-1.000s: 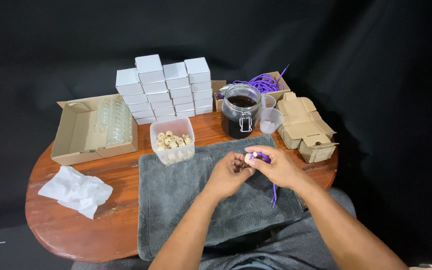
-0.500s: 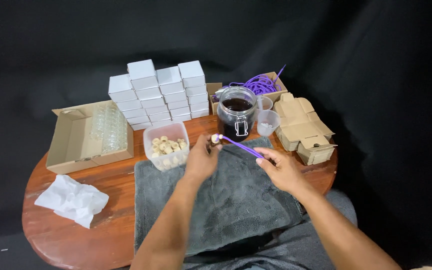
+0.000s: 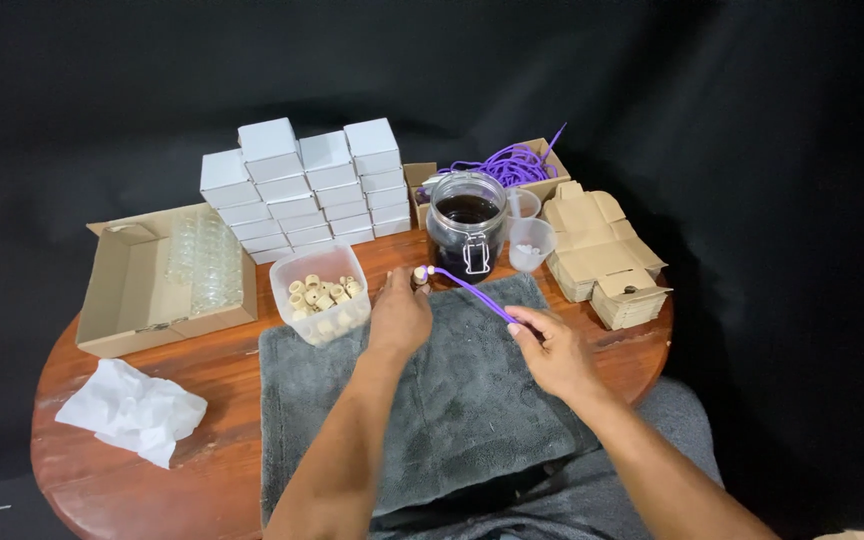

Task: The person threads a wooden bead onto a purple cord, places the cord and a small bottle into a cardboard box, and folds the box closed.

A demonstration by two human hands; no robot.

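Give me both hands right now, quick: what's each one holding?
Left hand: closed on a small bottle at one end of the purple cord.
Right hand: pinching the cord's other end.

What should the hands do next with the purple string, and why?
Probably pull the purple string a little further through. The left hand pinches a small cork-like piece at one end, the right hand grips the other, and the string stretches taut between them above the grey towel. That looks like threading only partly finished.
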